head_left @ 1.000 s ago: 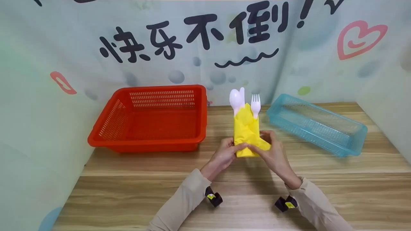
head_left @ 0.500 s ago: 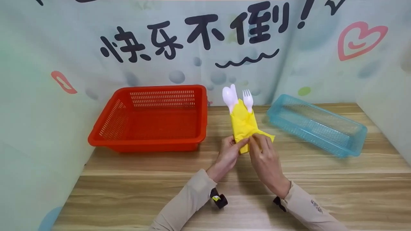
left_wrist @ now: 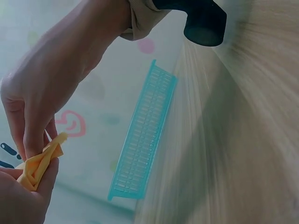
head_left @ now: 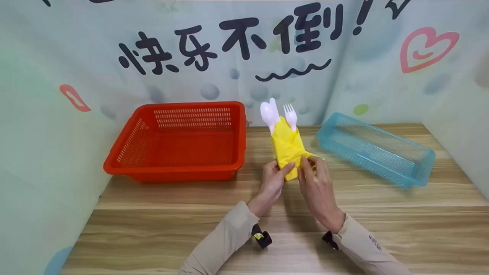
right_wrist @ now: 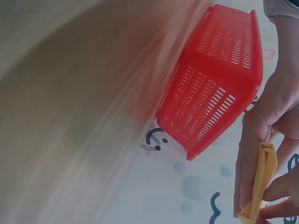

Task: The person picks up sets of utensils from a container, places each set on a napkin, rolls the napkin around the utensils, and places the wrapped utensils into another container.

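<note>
A folded yellow napkin (head_left: 285,143) wraps white plastic cutlery, tilted to the left above the table. A spoon (head_left: 268,114) and a knife (head_left: 274,105) stick out at its upper left, a fork (head_left: 290,115) at its upper right; their lower parts are hidden inside. My left hand (head_left: 272,184) grips the lower left of the napkin, thumb across its front. With bent fingers my right hand (head_left: 318,189) pinches the loose flap at the lower right. In the left wrist view, the fingers of both hands meet at the napkin's edge (left_wrist: 39,168).
On the left of the wooden table (head_left: 160,225) stands a red basket (head_left: 174,173) with slotted walls. A light-blue basket (head_left: 376,160) lies slantwise at the back right. Behind the table hangs a printed cloth (head_left: 237,76). Black wrist mounts (head_left: 262,236) show under both sleeves.
The bundle has tilted and shifted left and slightly up. My right hand has turned, its fingers moving from the lower front and side onto the flap. My left hand keeps its grip.
</note>
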### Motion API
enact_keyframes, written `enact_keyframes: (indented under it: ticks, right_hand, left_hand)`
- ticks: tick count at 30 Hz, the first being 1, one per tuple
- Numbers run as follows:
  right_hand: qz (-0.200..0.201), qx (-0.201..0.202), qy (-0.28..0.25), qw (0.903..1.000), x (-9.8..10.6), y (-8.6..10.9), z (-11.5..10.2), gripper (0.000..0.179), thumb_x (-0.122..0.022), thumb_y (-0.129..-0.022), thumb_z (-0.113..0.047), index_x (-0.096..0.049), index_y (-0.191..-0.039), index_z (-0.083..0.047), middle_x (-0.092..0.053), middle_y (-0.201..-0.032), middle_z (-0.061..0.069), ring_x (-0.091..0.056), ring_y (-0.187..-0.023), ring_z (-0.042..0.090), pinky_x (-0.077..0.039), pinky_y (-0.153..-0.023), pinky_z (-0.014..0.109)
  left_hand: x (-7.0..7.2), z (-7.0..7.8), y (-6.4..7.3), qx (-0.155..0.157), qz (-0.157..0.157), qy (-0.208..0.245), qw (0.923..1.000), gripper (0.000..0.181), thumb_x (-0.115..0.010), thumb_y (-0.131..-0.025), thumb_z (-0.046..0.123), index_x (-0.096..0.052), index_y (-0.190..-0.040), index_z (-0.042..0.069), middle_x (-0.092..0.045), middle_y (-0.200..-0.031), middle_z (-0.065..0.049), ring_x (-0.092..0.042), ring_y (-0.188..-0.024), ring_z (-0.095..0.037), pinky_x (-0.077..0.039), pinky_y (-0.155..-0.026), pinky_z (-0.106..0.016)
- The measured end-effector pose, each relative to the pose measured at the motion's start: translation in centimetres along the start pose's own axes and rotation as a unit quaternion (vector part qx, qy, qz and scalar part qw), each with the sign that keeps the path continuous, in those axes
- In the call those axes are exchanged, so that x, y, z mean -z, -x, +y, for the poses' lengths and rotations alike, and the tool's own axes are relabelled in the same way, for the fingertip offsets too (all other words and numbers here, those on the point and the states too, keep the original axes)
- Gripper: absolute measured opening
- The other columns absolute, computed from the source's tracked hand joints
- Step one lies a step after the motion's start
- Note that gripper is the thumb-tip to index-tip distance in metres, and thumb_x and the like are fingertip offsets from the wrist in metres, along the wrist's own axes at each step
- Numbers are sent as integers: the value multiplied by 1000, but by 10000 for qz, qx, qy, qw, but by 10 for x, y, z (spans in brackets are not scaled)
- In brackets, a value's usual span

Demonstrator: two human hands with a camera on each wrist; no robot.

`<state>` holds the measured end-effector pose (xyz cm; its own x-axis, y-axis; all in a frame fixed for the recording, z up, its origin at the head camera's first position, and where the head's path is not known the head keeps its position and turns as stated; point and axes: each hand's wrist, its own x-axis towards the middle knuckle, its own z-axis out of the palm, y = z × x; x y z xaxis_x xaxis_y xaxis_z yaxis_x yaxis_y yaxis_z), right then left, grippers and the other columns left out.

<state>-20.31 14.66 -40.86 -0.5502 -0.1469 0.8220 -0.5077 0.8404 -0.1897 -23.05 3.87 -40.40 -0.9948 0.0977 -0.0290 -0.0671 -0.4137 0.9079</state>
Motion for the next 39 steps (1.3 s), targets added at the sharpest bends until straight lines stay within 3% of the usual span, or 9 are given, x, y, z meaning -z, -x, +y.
enact_keyframes:
  ticks: [5,9,12,17,24,26,33,37,39]
  right_hand:
    - [-174,-462,-368,9981,3,-3,-1,32,-66,-76,2,-56,-104,13,-51,-93,22,-51,-81,30,-48,-69,38]
    - [-424,-1051,-765,9906,5,-5,0,35,-66,-78,-1,-56,-108,14,-53,-95,21,-54,-81,27,-50,-70,37]
    - [-613,-1479,-1115,9808,7,-8,1,35,-66,-78,-1,-56,-108,12,-55,-95,20,-57,-80,26,-51,-70,37]
    - [-882,-2180,-1799,9552,8,-11,5,32,-65,-78,-1,-58,-108,10,-58,-95,19,-59,-83,27,-50,-74,39]
    - [-894,-2466,-2399,9347,6,-11,10,28,-64,-78,0,-59,-105,8,-61,-94,19,-61,-84,28,-50,-75,32]
    - [-972,-2696,-2703,9191,6,-11,12,27,-63,-79,0,-60,-105,8,-62,-94,19,-61,-83,27,-50,-73,26]
    - [-1453,-3889,-3505,8395,9,-17,17,30,-61,-83,-6,-58,-111,5,-60,-107,19,-59,-91,15,-47,-72,16]
    - [-1572,-4166,-3808,8104,11,-17,18,31,-61,-83,-6,-56,-112,5,-59,-109,17,-58,-89,9,-47,-74,19]
    - [-1560,-4217,-3962,8005,11,-17,18,31,-60,-83,-5,-56,-112,6,-59,-107,15,-58,-87,9,-47,-75,20]
  left_hand:
    - [1,1,0,-35,12,-109,9999,29,-56,-85,0,-51,-110,-14,-61,-101,-19,-59,-82,-15,-50,-75,-29]
    - [2,0,0,-111,1,-202,9997,29,-55,-85,1,-51,-109,-15,-61,-99,-20,-59,-79,-14,-50,-73,-28]
    - [3,0,-1,-98,17,-195,9998,29,-55,-85,1,-51,-109,-15,-61,-99,-20,-59,-79,-14,-50,-74,-28]
    - [5,0,-1,-14,-26,-188,9998,30,-55,-85,1,-50,-111,-14,-61,-101,-20,-59,-81,-16,-50,-76,-30]
    - [9,-1,-6,0,-161,-206,9997,28,-55,-85,0,-50,-108,-16,-62,-95,-18,-58,-77,-14,-50,-74,-29]
    - [11,-1,-7,-9,-220,-215,9995,28,-54,-85,-1,-49,-108,-17,-61,-94,-17,-58,-76,-14,-50,-73,-28]
    - [15,3,-7,145,-378,-345,9986,30,-55,-85,1,-49,-111,-15,-61,-101,-19,-59,-80,-16,-50,-78,-31]
    - [17,5,-7,257,-423,-443,9978,31,-56,-86,2,-49,-112,-14,-60,-103,-20,-59,-81,-16,-49,-79,-31]
    - [18,6,-7,295,-441,-516,9973,32,-56,-86,3,-50,-112,-13,-60,-103,-19,-58,-80,-16,-49,-78,-30]
